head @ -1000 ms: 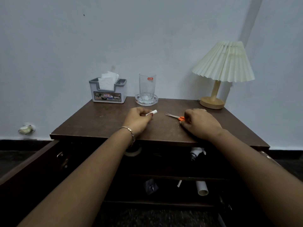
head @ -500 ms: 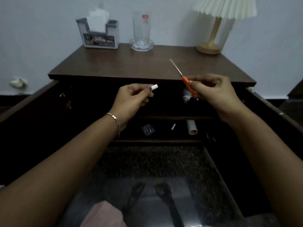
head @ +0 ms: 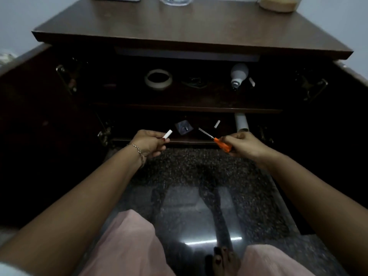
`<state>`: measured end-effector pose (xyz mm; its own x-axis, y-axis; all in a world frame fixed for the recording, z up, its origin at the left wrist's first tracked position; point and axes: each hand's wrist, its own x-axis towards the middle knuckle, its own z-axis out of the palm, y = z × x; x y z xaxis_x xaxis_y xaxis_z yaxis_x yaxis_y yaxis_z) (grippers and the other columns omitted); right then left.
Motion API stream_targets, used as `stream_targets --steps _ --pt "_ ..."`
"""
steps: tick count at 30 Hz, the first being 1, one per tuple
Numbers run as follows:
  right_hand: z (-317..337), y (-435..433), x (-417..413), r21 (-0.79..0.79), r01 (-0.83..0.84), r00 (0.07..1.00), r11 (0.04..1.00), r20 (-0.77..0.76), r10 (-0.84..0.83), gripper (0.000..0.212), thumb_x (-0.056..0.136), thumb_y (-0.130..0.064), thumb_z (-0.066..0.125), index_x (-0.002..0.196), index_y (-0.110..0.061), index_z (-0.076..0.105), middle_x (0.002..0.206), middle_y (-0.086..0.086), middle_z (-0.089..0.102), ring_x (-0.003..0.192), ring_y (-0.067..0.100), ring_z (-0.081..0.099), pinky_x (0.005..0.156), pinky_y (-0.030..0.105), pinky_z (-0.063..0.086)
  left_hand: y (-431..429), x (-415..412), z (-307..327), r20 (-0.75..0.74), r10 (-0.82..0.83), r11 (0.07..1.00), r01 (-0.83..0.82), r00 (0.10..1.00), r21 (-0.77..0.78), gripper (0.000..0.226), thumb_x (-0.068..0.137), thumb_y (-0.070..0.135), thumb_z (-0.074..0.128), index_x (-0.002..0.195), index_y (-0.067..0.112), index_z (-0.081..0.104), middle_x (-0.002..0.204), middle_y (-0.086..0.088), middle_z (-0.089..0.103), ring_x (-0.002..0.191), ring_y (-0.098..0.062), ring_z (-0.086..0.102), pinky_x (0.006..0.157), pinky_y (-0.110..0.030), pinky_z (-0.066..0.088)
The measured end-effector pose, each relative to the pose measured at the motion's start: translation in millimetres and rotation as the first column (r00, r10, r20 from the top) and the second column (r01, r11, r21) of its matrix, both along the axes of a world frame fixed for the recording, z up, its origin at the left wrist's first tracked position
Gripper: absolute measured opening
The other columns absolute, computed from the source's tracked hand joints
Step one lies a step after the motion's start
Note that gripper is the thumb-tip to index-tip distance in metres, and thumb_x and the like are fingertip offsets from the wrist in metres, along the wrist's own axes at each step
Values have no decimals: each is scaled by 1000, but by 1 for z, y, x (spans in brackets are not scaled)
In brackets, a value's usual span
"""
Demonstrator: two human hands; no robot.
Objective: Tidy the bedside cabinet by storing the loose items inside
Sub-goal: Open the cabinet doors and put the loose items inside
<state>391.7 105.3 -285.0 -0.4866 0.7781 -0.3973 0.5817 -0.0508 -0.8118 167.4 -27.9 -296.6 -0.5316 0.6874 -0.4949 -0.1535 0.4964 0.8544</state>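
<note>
Both hands have come down since the earlier frame, from the height of the upper shelf to the front edge of the lower shelf, and the camera now looks more steeply down, so I see pink trousers [head: 127, 246] and a bare foot [head: 223, 259] on the dark floor; the left hand [head: 148, 143] pinches a small white stick [head: 167, 134] between thumb and fingertips, and its free end points up and to the right; the right hand [head: 242, 144] has its fingers pressed around the orange handle of the small scissors [head: 217, 140], whose thin metal blades point up and left toward the inside of the bedside cabinet [head: 179, 28]; the two hands are near each other but apart; both doors stand open; on the upper shelf lie a roll of tape [head: 158, 79], a dark tangle that I cannot identify, a white light bulb [head: 239, 75] and a little white piece just beside it; on the lower shelf I see a dark small object [head: 183, 126], a short white piece [head: 217, 124] and a white tube [head: 241, 122]; the scissors' tips are just in front of the dark object, but I cannot tell if they touch it.
</note>
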Motion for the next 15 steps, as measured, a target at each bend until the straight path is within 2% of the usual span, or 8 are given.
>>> stream_targets --steps 1,4,8,12,13,15 --pt "-9 3 -8 -8 -6 1000 1000 25 6 30 92 -34 58 78 -8 66 62 3 56 61 11 51 55 17 44 1 -4 -8 6 24 999 -24 1000 -21 15 92 10 55 101 19 63 80 9 64 39 6 55 41 -10 41" --pt "-34 12 -37 -33 14 999 999 38 -12 42 94 -42 53 94 -3 68 78 13 59 72 21 55 68 31 44 4 -17 -27 12 85 993 -84 996 -79 11 91 11 57 85 20 61 77 9 64 36 6 54 40 -10 40" --pt "-58 11 -83 -64 -24 999 998 29 26 41 97 -45 46 88 -9 61 78 11 53 67 19 52 63 29 43 13 -39 -54 1 185 978 -184 983 -95 18 90 12 60 75 20 55 74 7 63 32 6 51 36 -8 38" --pt "-74 3 -135 -108 14 1000 994 -21 -16 44 97 -46 46 103 -5 63 93 12 56 77 23 57 60 32 49 26 -60 -72 -17 262 956 -262 965 -132 23 86 10 64 74 21 48 70 4 59 29 4 49 43 -14 38" --pt "-79 3 -148 -61 13 1000 998 -3 -14 44 96 -47 48 103 -6 64 96 14 58 83 27 59 64 35 51 31 -65 -76 -22 271 952 -272 962 -140 24 86 10 64 73 21 47 69 4 58 28 4 49 44 -16 38" --pt "-89 4 -168 70 -19 999 997 35 17 39 93 -48 51 80 -13 63 93 16 61 89 33 60 71 39 48 41 -74 -81 -33 284 946 -285 958 -155 23 86 10 63 71 19 49 67 4 56 26 4 48 46 -18 38"
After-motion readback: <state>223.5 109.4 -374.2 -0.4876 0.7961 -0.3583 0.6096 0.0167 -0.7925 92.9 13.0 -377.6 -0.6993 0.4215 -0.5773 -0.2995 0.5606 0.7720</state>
